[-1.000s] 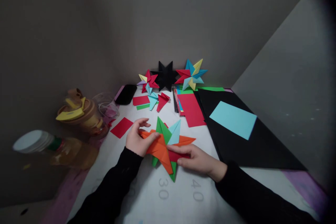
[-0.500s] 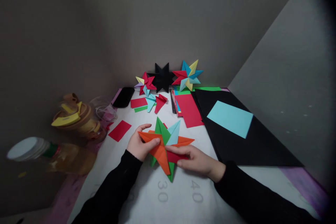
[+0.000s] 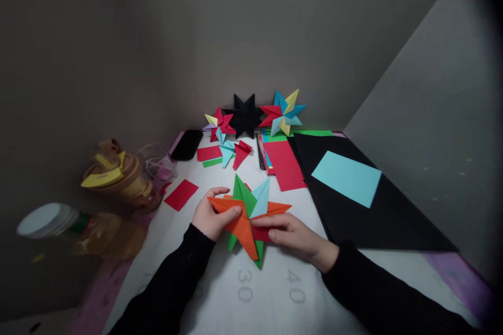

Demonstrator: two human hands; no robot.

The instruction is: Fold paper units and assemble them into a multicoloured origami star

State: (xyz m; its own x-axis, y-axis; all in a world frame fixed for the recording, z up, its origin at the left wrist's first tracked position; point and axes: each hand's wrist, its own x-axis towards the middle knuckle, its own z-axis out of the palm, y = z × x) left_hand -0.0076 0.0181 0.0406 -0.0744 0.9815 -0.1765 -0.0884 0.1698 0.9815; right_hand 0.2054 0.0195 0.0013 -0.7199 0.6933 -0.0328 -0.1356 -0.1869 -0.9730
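Observation:
A folded paper star (image 3: 244, 200) with orange, green, light blue and red points is held between both hands above the white mat. My left hand (image 3: 212, 215) grips its left side, the thumb lying on an orange piece and the fingers behind. On the right side, my right hand (image 3: 298, 236) pinches the red part, its index finger stretched along the star near the middle. The fingers partly cover the red piece.
Finished stars, one black (image 3: 244, 115), lean against the wall. Folded pieces and a red sheet (image 3: 181, 194) lie behind the hands. A phone (image 3: 187, 145), brown cup (image 3: 118, 180) and jar (image 3: 84, 227) are left. Black sheets (image 3: 361, 225) bearing a light blue sheet (image 3: 346, 178) lie right.
The view has shifted slightly, so the surroundings appear a little farther right. My right thumb has moved slightly up on the red part; both hands keep hold of the star.

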